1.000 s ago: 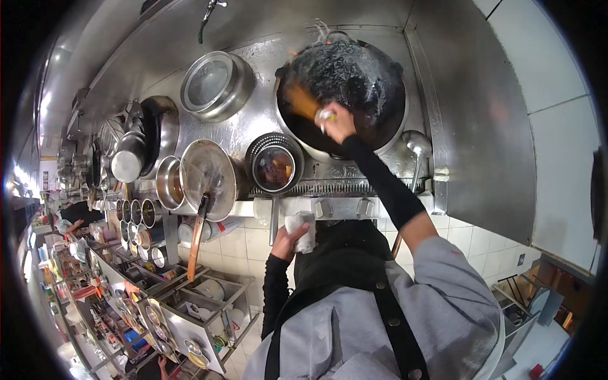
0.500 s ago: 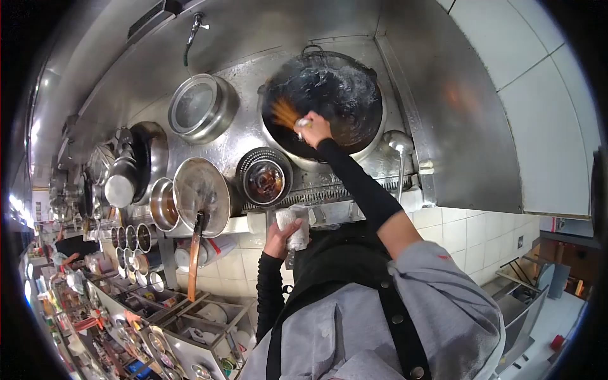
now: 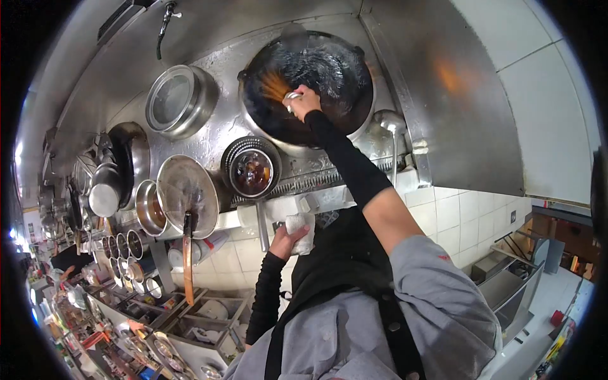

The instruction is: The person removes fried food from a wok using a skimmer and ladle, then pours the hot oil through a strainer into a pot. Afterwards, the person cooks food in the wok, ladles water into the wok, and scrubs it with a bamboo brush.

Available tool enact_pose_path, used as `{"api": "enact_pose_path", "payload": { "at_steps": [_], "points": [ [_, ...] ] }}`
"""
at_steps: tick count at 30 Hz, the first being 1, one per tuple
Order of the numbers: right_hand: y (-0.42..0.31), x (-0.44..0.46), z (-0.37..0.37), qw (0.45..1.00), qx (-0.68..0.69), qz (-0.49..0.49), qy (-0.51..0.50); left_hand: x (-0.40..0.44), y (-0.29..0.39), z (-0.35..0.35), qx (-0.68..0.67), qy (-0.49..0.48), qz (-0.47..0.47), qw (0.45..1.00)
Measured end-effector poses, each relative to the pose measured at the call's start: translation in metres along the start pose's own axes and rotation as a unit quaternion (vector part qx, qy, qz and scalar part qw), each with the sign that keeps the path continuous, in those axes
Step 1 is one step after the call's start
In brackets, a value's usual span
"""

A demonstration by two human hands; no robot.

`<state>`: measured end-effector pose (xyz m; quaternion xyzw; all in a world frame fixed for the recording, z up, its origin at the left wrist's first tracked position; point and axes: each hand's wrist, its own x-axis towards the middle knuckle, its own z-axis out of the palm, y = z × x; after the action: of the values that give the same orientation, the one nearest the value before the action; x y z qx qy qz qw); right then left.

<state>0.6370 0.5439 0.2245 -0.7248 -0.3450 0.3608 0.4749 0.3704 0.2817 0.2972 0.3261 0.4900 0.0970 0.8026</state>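
Note:
A bamboo brush (image 3: 275,85) with splayed bristles is in my right hand (image 3: 304,101), its fingers wrapped round the pale bound handle. The bristles lie in the left part of a large dark wok (image 3: 345,104), where water swirls. My left hand (image 3: 288,242) is closed on a folded white cloth (image 3: 300,232) at the front edge of the stove. Just above that hand, a ladle-like pan (image 3: 251,172) holding dark liquid with reddish-brown pieces rests in a perforated strainer.
A wide strainer (image 3: 204,190) with a wooden handle lies left of the small pan. Behind it stands a lidded steel pot (image 3: 201,101). A ladle (image 3: 390,120) rests right of the wok. Pans hang at far left, above seasoning pots (image 3: 134,244). A steel panel (image 3: 443,95) closes the right side.
The view has shifted and tilted. My right hand has swept the brush about the wok's left side, and the water's swirl has changed. My left hand still grips the cloth.

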Motion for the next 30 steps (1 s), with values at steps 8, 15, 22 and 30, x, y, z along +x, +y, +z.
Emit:
{"api": "enact_pose_path", "payload": {
  "at_steps": [8,15,22,30],
  "points": [
    [0.009,-0.045,-0.177,0.933,-0.340,-0.120,-0.014,0.007,-0.002,-0.001,-0.152,0.065,0.030,0.986],
    [-0.013,0.025,-0.014,0.996,-0.058,-0.059,0.042,0.131,0.069,0.033,-0.166,0.085,0.003,0.982],
    [0.026,-0.039,-0.165,0.937,-0.209,-0.151,-0.237,0.239,0.095,0.065,-0.279,0.019,-0.102,0.955],
    [-0.066,-0.142,-0.289,0.880,-0.378,-0.250,0.141,0.184,0.084,0.072,-0.206,0.170,0.003,0.964]
  ]
}}
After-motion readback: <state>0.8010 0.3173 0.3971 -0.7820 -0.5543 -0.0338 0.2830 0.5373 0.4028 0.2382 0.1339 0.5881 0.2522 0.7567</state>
